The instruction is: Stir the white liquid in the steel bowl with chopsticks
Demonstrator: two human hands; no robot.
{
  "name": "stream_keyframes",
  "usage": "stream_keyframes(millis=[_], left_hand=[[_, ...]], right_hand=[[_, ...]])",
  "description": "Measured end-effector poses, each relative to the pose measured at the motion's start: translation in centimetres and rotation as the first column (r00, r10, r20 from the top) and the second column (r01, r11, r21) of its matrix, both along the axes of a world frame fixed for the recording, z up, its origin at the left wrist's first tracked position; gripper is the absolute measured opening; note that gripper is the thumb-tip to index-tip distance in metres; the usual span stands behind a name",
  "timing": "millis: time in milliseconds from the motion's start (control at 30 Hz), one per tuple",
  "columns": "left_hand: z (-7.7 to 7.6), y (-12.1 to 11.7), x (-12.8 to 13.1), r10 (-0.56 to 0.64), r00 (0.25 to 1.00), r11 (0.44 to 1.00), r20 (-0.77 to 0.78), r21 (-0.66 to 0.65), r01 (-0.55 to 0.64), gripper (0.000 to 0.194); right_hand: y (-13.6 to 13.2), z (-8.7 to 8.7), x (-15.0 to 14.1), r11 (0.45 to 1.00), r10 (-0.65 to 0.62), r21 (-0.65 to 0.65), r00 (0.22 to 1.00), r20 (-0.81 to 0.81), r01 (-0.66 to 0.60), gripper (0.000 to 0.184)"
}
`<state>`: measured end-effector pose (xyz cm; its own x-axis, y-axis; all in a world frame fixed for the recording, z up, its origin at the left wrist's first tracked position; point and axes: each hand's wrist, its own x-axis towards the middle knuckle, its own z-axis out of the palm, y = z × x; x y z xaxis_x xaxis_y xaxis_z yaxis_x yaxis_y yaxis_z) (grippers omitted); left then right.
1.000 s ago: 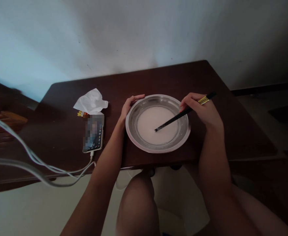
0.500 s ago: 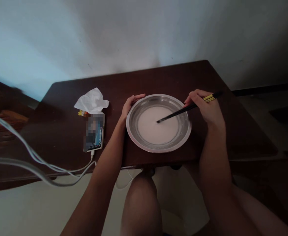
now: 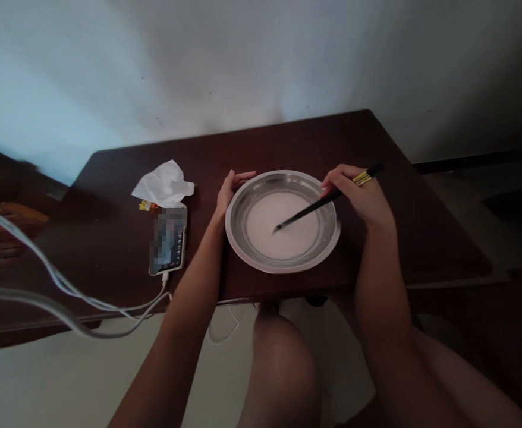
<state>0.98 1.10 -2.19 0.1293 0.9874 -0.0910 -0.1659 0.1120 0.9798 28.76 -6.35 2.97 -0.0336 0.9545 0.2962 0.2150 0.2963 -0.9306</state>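
A wide metal bowl (image 3: 283, 265) on the table holds a milky white liquid (image 3: 281, 217). My left hand (image 3: 230, 189) curves round the bowl's left side, fingers stretched along the outside below the rim and partly hidden by it. Above the right rim, my right hand (image 3: 359, 193) is closed on black chopsticks (image 3: 308, 209) with gold bands near their upper ends. They slant down to the left, and their tips are in the liquid left of its middle. They lie so close together that I cannot separate them clearly.
On the dark wooden table (image 3: 288, 142), left of my left arm, lie a phone (image 3: 169, 241) with a white cable (image 3: 109, 309) plugged in, a crumpled white tissue (image 3: 165, 184) and a small yellow item (image 3: 145, 205). A wall (image 3: 243, 65) stands behind the table.
The chopstick tips have moved left and slightly towards me through the liquid, my right hand following leftwards. My left hand stays at the bowl's side. The whole view has shifted slightly.
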Motion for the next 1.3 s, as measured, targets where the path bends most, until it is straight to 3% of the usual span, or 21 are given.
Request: stream_keyframes(millis=[100,267,433,567,733,900,1000,1100,1200,1300], left_hand=[[0.1,-0.1,0.1,-0.003,1.0,1.0,-0.001,0.004,0.003,0.052],[-0.1,-0.1,-0.2,-0.028,1.0,0.999,-0.005,0.018,0.029,0.051],[-0.3,0.1,-0.3,-0.039,0.999,0.999,-0.005,0.028,0.039,0.052],[-0.2,0.1,-0.3,-0.043,0.999,0.999,-0.003,0.02,0.043,0.051],[-0.1,0.2,-0.3,-0.053,0.999,0.998,-0.008,0.015,0.053,0.05],[0.2,0.1,-0.2,-0.074,0.997,0.997,0.003,0.006,0.074,0.049],[0.2,0.0,-0.1,-0.084,0.996,0.996,0.015,0.009,0.084,0.049],[0.2,-0.1,-0.1,-0.081,0.997,0.997,0.009,0.017,0.081,0.05],[0.3,-0.2,-0.1,-0.078,0.997,0.997,0.002,0.021,0.078,0.049],[0.4,-0.3,-0.1,-0.086,0.996,0.996,0.01,0.013,0.086,0.049]], right_hand=[[0.0,0.0,0.1,0.996,-0.082,0.015,0.995,-0.051,0.083,0.031],[0.0,0.0,-0.1,0.999,0.041,-0.028,0.999,-0.015,-0.041,0.026],[0.0,0.1,0.1,0.997,-0.075,0.026,0.997,-0.03,0.075,0.032],[0.0,0.0,0.0,0.999,0.043,-0.021,0.999,-0.008,-0.043,0.026],[-0.1,0.1,-0.3,0.996,-0.072,0.043,0.997,-0.014,0.072,0.03],[-0.1,0.2,-0.6,0.999,0.033,-0.013,0.999,-0.018,-0.034,0.024],[0.4,-0.1,-0.2,0.998,-0.023,0.049,0.999,-0.041,0.025,0.026],[0.8,-0.5,0.3,0.997,-0.062,0.033,0.992,-0.113,0.066,0.032],[1.4,-0.4,-0.2,0.999,0.036,-0.014,0.993,-0.114,-0.037,0.032],[2.4,0.4,-1.2,0.987,0.156,-0.025,0.988,-0.008,-0.157,0.03]])
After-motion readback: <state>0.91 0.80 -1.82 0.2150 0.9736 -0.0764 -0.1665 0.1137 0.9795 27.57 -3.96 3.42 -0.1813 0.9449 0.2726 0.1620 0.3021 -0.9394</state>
